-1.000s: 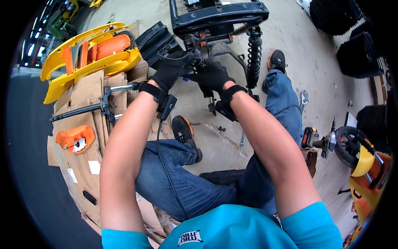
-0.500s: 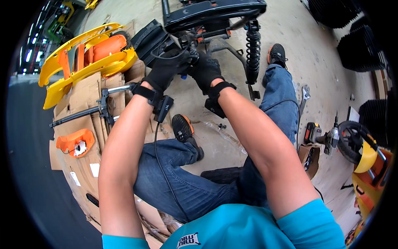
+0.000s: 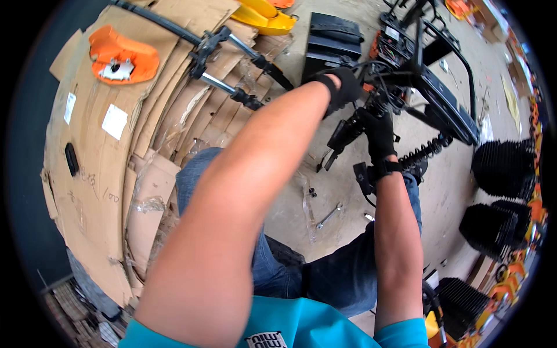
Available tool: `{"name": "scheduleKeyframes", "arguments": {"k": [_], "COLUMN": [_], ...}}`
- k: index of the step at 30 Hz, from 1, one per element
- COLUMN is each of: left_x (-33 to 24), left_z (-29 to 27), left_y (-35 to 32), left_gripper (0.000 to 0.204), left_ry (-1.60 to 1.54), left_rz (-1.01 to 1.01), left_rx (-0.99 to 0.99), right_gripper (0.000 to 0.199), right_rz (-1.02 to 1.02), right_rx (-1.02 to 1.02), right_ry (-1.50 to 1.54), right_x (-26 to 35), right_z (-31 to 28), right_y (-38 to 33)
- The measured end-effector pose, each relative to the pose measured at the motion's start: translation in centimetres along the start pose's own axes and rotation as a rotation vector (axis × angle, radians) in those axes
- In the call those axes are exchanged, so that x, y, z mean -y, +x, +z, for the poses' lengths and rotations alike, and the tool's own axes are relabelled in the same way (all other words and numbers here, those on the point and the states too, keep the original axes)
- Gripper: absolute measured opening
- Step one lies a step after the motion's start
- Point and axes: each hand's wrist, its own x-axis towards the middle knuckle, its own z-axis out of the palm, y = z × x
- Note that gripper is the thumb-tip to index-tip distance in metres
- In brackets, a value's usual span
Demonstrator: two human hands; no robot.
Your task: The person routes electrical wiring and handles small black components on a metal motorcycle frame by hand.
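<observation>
Black vehicle frame (image 3: 445,100) with bare tubing and cables stands on a concrete floor at the upper right of the view. Two black-gloved hands meet its near side, at upper centre-right. The left hand (image 3: 346,91) is beside the cables, its fingers hidden, so whether it grips anything cannot be told. Just below, the right hand (image 3: 380,134) reaches up against the frame's parts; its hold is also unclear. A coil-spring shock absorber (image 3: 428,151) slants to its right. Lower down, near centre, lies a wrench (image 3: 329,216). Flattened cardboard (image 3: 93,156) fills the left side, bearing an orange part (image 3: 136,60) at upper left.
</observation>
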Motion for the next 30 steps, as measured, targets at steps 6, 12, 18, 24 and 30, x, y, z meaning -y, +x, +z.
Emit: {"name": "scheduleKeyframes", "arguments": {"k": [6,12,18,24,30], "left_x": [0.0,-0.7,-0.4,-1.5,-2.3], "left_z": [-1.6,-2.9,0.4,0.3,-1.3], "left_y": [3.7,2.0,0.8,-0.8,-1.7], "left_gripper": [0.016,0.02,0.017,0.017,0.019], "left_ry": [0.114,0.123,-0.66,-1.012,-1.589], "left_rz": [0.16,0.11,-0.252,-0.303,-0.427], "left_rx": [0.037,0.017,-0.24,-0.392,-0.351], "right_gripper": [0.025,0.03,0.025,0.026,0.029], "right_rz": [0.164,0.255,0.305,0.198,0.22], "right_rx": [0.087,0.086,0.097,0.141,0.109], "right_ry": [-0.153,-0.254,-0.274,-0.249,-0.213], "right_x": [2.1,2.7,3.3,2.4,2.4], "right_z": [-0.9,-1.0,-0.6,-1.0,-0.9], "right_y": [-0.6,-0.6,-0.6,-0.4,-0.6]}}
